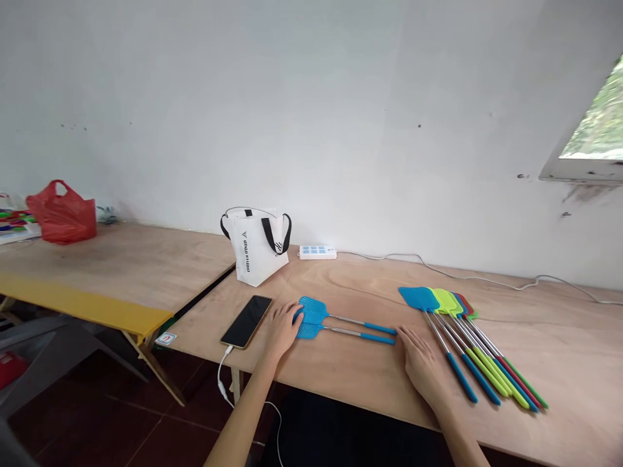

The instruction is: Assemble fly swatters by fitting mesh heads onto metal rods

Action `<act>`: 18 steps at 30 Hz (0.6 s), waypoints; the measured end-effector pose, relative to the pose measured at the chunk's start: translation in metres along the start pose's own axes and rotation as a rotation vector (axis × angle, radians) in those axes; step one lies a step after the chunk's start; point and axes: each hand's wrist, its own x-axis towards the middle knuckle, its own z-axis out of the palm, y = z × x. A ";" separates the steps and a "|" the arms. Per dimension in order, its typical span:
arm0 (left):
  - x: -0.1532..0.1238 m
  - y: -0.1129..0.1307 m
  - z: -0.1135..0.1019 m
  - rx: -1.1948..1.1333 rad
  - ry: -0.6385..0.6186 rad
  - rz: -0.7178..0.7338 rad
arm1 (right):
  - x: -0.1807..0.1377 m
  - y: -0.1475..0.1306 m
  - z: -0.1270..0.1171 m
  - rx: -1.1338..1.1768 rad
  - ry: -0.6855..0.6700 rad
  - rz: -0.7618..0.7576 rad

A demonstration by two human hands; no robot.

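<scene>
Two blue fly swatters [311, 311] lie side by side on the wooden table, with their mesh heads to the left and their blue handles to the right. My left hand [282, 329] is at the left edge of the heads, thumb and fingers closed on the blue mesh. Past the handle ends, my right hand [417, 355] rests palm down with fingers stretched out, fingertips at the tip of the upper handle. Right of that hand, several fly swatters [421, 298] in blue, yellow-green, red and green lie overlapped in a slanted fan.
A phone [246, 321] with a white cable lies left of my left hand. Behind stand a white bag [257, 250] with black handles and a white power strip [317, 252] by the wall. A second table [121, 259] on the left holds a red plastic bag [63, 214].
</scene>
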 end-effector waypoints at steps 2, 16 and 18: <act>0.000 -0.001 0.001 0.012 0.001 0.014 | -0.001 0.001 0.003 -0.050 0.001 -0.027; -0.001 -0.001 0.003 0.043 0.016 0.035 | 0.000 -0.003 0.002 -0.121 0.043 -0.079; 0.000 0.001 0.002 0.049 0.027 -0.009 | 0.000 -0.003 0.002 -0.124 0.049 -0.079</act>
